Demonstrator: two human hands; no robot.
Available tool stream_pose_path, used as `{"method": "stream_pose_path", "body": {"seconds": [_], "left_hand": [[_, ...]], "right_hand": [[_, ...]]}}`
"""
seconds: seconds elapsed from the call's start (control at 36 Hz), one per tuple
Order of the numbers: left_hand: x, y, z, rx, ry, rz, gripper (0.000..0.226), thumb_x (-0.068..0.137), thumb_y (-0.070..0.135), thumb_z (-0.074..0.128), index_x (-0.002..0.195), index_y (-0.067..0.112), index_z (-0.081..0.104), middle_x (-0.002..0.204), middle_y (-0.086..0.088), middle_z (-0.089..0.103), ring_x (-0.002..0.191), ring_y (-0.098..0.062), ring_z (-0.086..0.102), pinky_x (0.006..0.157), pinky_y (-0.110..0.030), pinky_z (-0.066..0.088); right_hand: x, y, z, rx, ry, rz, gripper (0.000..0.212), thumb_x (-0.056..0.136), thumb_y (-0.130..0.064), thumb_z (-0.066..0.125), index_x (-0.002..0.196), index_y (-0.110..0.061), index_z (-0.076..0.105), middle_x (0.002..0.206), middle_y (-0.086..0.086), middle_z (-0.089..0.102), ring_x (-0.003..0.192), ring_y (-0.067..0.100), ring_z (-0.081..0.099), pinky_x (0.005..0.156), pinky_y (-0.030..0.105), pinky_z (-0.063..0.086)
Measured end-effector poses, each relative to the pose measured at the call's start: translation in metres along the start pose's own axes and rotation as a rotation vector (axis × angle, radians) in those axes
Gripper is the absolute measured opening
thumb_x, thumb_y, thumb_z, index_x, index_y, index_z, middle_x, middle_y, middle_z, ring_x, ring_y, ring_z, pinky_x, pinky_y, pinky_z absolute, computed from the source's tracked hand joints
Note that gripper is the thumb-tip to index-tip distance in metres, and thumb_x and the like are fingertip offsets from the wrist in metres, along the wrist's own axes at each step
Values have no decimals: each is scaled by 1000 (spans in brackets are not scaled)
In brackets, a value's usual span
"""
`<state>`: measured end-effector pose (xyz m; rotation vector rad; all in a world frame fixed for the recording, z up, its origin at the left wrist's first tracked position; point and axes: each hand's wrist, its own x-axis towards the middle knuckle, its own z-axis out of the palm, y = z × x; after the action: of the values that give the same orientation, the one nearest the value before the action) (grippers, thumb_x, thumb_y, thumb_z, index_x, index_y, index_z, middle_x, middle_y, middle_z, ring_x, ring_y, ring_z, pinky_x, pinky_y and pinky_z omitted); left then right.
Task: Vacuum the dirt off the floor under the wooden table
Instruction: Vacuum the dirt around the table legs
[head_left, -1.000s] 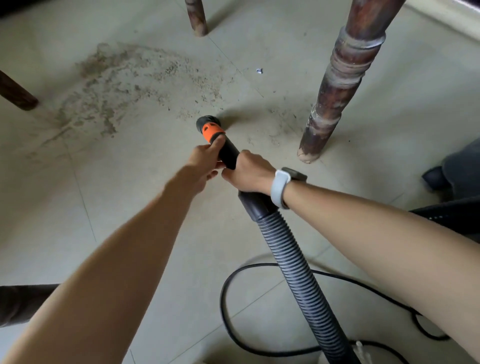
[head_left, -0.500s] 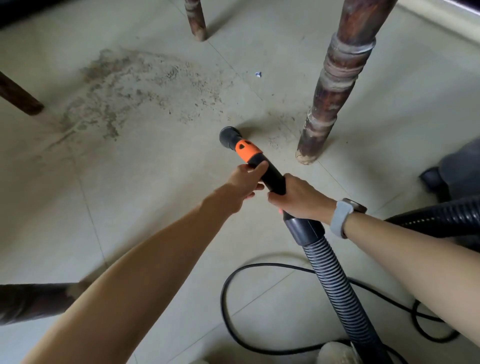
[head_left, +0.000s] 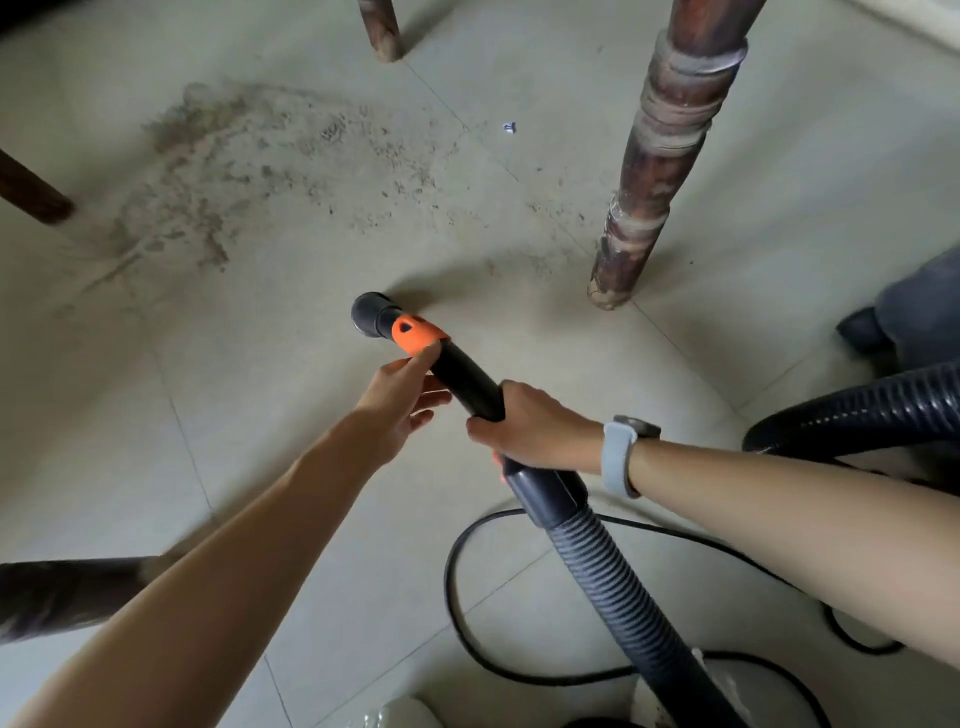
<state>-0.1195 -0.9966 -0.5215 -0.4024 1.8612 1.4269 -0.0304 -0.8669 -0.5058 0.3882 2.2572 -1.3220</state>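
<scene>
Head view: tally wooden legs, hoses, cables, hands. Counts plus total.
Wooden legs: 4 (turned leg, far leg, left leg, near leg)
Ribbed hoses: 2 ()
Power cables: 1
Hands: 2 (left, right)
Total: 9

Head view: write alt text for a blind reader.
Both hands hold a black vacuum nozzle just above pale floor tiles, the right hand gripping the tube. Dirt lies beyond it, between wooden table legs.

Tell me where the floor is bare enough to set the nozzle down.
Bare tile lies left of the nozzle, below the dirt patch. Near the power cord, ribbed hose and turned table leg it is crowded.
</scene>
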Motion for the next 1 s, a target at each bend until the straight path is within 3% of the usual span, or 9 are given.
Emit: {"method": "stream_pose_path", "body": {"seconds": [0.11,0.19,0.36,0.42,0.5,0.61,0.69,0.83,1.0], "left_hand": [[5,-11,-12,-98,-14,-101,29,92,39,58,101,12,56,90,-6,63,80,-16,58,62,-26,35],[7,-15,-15,-76,-34,-122,29,92,40,59,97,12,56,84,-4,56,74,-14,52,64,-27,35],[7,-13,-3,-68,-119,-120,26,92,41,57,99,16,57,103,-2,63,89,-15,55,70,-28,36],[5,-10,-1,-28,-162,-85,21,95,38,52,99,19,59,98,4,66,88,-13,56,71,-28,36],[7,-10,-8,94,-92,-16,20,97,38,49,106,23,58,96,7,67,87,-11,56,71,-27,37],[14,-21,-25,238,54,55,18,97,40,48,94,24,55,87,5,62,82,-15,54,67,-25,37],[16,-28,-38,334,115,106,23,97,35,50,108,15,53,91,-3,59,75,-17,52,62,-25,37],[9,-37,-47,430,140,77,45,92,37,56,129,11,49,111,-11,61,100,-29,58,80,-32,41],[-12,-53,-24,503,100,92,41,94,28,55,130,8,49,100,-6,57,93,-23,54,81,-28,39]], "right_hand": [[-25,15,10,12,-75,75,16,83,-25,56,83,-12,47,61,1,64,58,18,64,57,25,50],[-29,15,9,-20,-103,95,20,83,-28,57,89,-14,44,68,1,66,63,18,65,56,24,49],[5,-14,6,237,60,145,23,84,-19,59,98,-8,44,74,9,58,47,22,57,47,28,49],[15,-20,-2,169,95,158,28,85,-20,58,105,-7,43,79,9,57,46,22,57,42,26,47],[12,-18,-18,34,78,177,23,85,-18,54,103,-9,44,75,9,59,42,20,58,39,24,46],[-15,-7,-26,-101,-12,224,23,86,-20,54,102,-10,40,76,9,57,43,19,58,43,27,48],[-37,2,-23,-182,-62,243,24,87,-21,52,104,-8,39,78,8,57,43,19,58,44,25,47],[-69,16,-15,-211,-93,286,21,87,-20,48,103,-9,38,67,4,53,30,10,50,44,22,43],[-97,39,-17,-139,-48,343,23,86,-24,50,102,-12,39,80,8,58,40,17,55,45,28,51]]}}
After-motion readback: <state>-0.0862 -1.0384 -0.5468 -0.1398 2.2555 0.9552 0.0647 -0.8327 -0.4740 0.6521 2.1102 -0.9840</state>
